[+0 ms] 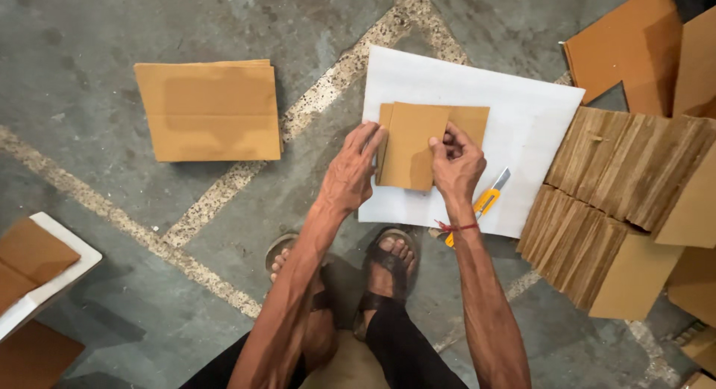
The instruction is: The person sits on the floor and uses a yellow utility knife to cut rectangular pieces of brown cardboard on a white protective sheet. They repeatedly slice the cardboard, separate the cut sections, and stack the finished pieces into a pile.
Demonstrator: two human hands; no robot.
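Cardboard piece [409,146] gripped by both hands' fingers on white foam sheet [522,105], yellow knife [485,202] beside.

Open floor [89,31] lies left of the white sheet [522,113], broken only by a flat cardboard stack [209,113]; right of the sheet, fanned cardboard piles [611,187] block passage; a yellow utility knife [488,199] lies just beside the right hand [456,165]; a white tray [45,284] occupies the lower-left corner.
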